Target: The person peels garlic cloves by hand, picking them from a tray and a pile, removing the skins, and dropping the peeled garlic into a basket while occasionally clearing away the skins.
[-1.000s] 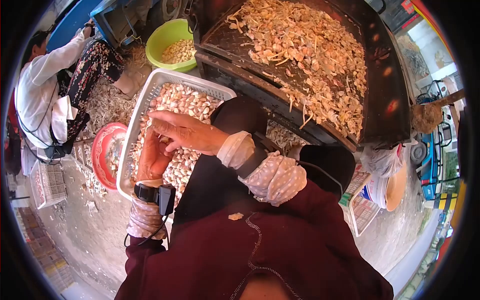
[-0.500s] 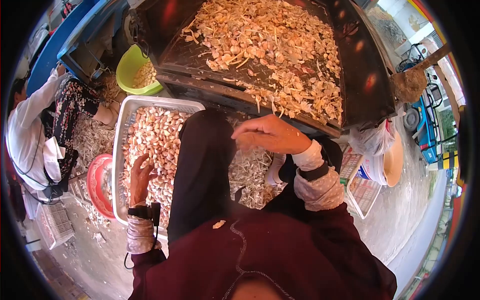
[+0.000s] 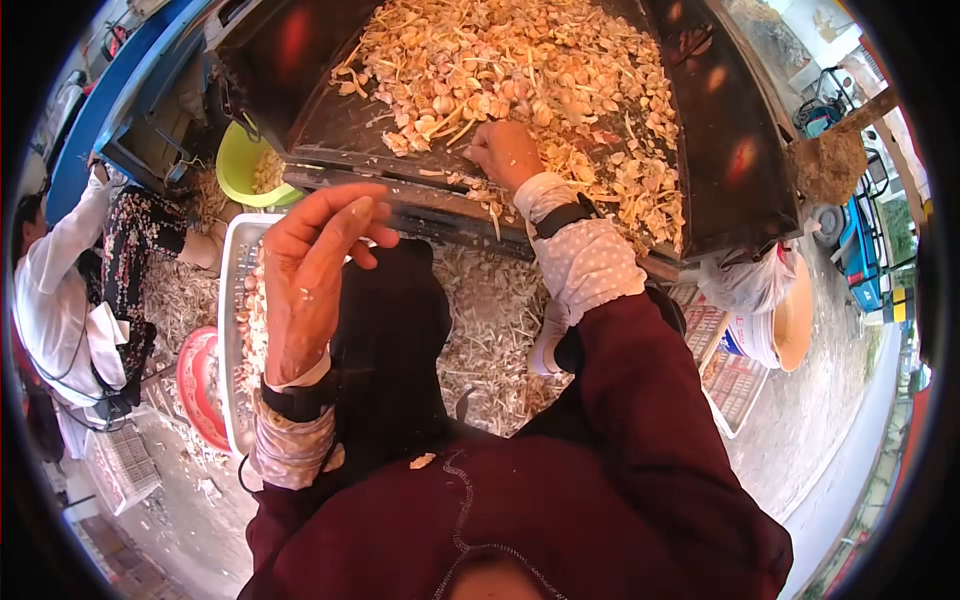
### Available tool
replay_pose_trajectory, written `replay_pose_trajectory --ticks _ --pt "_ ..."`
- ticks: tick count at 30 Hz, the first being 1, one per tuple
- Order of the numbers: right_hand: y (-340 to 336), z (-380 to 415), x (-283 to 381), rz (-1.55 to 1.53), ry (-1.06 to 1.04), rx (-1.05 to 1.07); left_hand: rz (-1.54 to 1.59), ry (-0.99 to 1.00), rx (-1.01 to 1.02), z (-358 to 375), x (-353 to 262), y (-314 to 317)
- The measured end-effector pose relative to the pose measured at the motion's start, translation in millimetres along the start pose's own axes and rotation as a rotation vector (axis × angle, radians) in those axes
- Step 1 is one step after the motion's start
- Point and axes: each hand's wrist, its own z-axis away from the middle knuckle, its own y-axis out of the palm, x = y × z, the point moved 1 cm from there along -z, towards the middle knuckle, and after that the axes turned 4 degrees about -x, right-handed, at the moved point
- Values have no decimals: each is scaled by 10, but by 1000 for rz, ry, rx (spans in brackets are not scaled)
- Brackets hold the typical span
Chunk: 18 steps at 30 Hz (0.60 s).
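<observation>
My left hand [image 3: 318, 262] is raised above the white plastic crate [image 3: 236, 330], its fingers loosely stretched and nothing seen in them. Beneath it, largely covered by the hand and forearm, are garlic cloves [image 3: 252, 318] in the crate. My right hand [image 3: 505, 153] reaches onto the dark tray [image 3: 345, 130], at the near edge of a heap of garlic [image 3: 500, 75] mixed with dry skins and stems. Its fingers are curled downward, and whatever lies in them is hidden. Bits of skin [image 3: 423, 461] cling to my dark red top.
A green bowl [image 3: 232, 175] with cloves stands left of the tray; a red basin [image 3: 200, 385] sits beside the crate. Another person [image 3: 70, 270] sits at the left. Dry skins [image 3: 490, 340] litter the floor. A white bucket [image 3: 755, 335] and a crate [image 3: 735, 390] are at the right.
My left hand has risen from the cloves in the crate and moved up toward the tray. My right hand has gone from above my lap forward onto the tray, its fingers now curled.
</observation>
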Motion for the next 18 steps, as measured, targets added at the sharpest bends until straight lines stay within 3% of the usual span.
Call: replay_pose_trajectory --ticks 3,5,7,9,12,15,18 --pt "-124 -47 7 -168 125 163 75 -12 84 -230 32 224" --pt "-230 9 -65 -631 324 284 113 -9 111 -365 106 297" --pt "-492 98 -89 -763 389 272 118 -52 112 -478 221 330" --pt "-750 222 -75 -1317 437 275 150 -53 142 -542 340 391" --pt "-1155 455 65 -1508 429 269 174 -92 174 -546 397 602" --pt "-1491 638 191 -1533 384 276 158 -62 332 -383 265 954" --pt "-1713 785 302 -1519 352 224 174 -22 332 -270 220 1193"
